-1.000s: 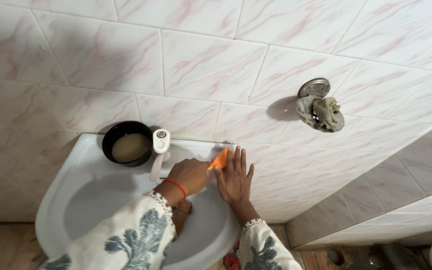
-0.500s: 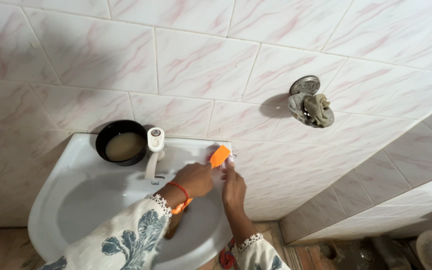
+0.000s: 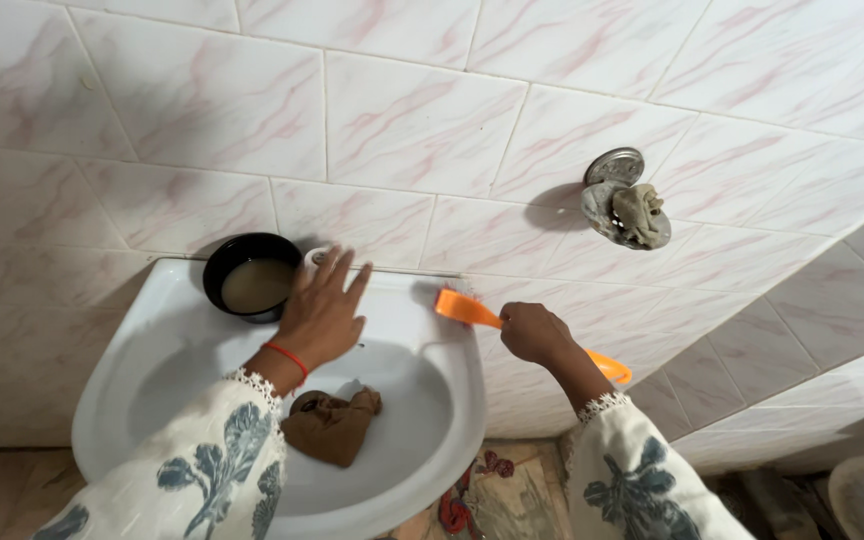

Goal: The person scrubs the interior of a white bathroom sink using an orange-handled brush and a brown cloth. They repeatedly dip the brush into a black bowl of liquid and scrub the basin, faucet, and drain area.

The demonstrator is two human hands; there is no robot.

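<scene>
1. 1 wall [image 3: 402, 120] of white tiles with pink veining filled the upper view.
2. 1 white sink [image 3: 432, 420] stood against it.
3. 2 sleeves, white with blue leaf prints, came in from the bottom edge.
4. 1 left hand [image 3: 322, 315] lay over the tap at the back of the sink, its fingers [image 3: 337, 270] spread wide and flat, gripping nothing.
5. 1 right hand [image 3: 534, 332] sat at the sink's right rim, its fingers curled tight round 1 orange brush [image 3: 467, 309], whose head rested on the rim's back right corner and whose handle end stuck out past the wrist.
6. 1 brown cloth [image 3: 332, 425] lay crumpled in the basin.
7. 1 black bowl [image 3: 214, 272] of murky liquid sat at the back left corner.
8. 1 round metal fitting [image 3: 614, 165] on the wall held 1 grey rag.
</scene>
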